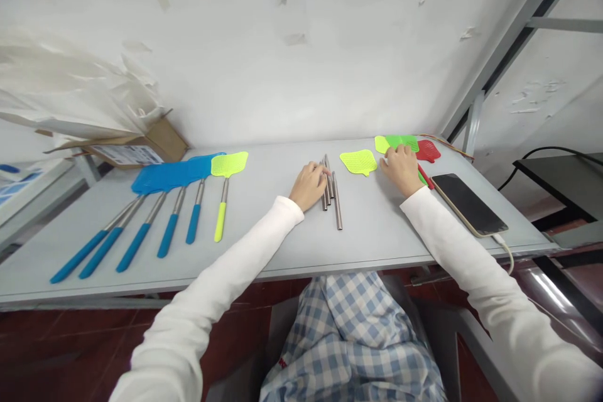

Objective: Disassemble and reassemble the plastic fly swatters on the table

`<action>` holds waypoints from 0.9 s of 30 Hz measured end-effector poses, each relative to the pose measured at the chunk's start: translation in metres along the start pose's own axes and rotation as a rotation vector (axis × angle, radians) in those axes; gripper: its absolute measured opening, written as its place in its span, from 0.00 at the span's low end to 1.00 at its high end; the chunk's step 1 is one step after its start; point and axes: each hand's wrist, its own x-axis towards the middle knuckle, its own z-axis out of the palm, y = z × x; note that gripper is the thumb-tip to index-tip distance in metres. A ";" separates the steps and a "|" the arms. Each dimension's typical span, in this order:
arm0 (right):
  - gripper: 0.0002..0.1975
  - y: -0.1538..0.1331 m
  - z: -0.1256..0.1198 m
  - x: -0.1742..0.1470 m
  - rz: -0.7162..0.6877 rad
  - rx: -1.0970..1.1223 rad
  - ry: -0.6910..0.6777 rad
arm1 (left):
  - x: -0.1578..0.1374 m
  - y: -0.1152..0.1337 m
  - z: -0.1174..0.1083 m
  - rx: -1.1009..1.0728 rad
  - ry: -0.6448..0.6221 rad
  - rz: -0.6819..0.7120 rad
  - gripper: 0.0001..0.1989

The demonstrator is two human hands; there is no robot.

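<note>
My left hand (309, 186) is at the middle of the table, its bent fingers closed on a slim metal tube in a small bunch. Several more metal tubes (337, 204) lie just right of those fingers. A loose yellow fly swatter head (358, 162) lies between my two hands. My right hand (402, 171) reaches over the pile at the back right, thumb and fingers apart. Around its fingertips lie a yellow swatter head (380, 143), a green swatter head (406, 141) and a red swatter head (428, 151). A red handle (426, 177) and a green one show beside this hand, partly covered.
Several blue fly swatters (162, 177) lie overlapped at the left, beside a yellow fly swatter (228, 164). A cardboard box (160, 141) stands at the back left. A phone (468, 204) with a white cable (504, 242) lies right. The wall (292, 88) borders the table's back.
</note>
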 end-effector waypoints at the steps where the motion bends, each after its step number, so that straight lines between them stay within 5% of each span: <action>1: 0.18 0.003 0.001 -0.001 0.070 -0.016 -0.005 | 0.007 0.003 0.005 0.008 0.014 0.019 0.13; 4: 0.16 0.009 0.004 -0.004 0.176 -0.059 -0.056 | 0.026 0.009 0.017 -0.012 0.065 0.050 0.13; 7: 0.17 0.007 0.002 -0.006 0.132 -0.031 -0.148 | 0.034 0.010 0.020 -0.080 0.084 0.106 0.14; 12: 0.19 -0.002 -0.007 -0.006 -0.004 0.138 -0.105 | 0.021 0.004 0.014 -0.055 0.060 0.197 0.12; 18: 0.15 -0.001 -0.008 -0.009 0.114 -0.049 -0.184 | 0.017 0.008 0.015 0.002 0.042 0.235 0.13; 21: 0.15 -0.001 -0.006 -0.008 0.104 0.005 -0.259 | 0.018 0.008 0.016 0.032 0.047 0.235 0.13; 27: 0.15 -0.007 -0.006 -0.004 0.026 0.181 -0.177 | 0.018 0.006 0.012 0.039 0.076 0.144 0.13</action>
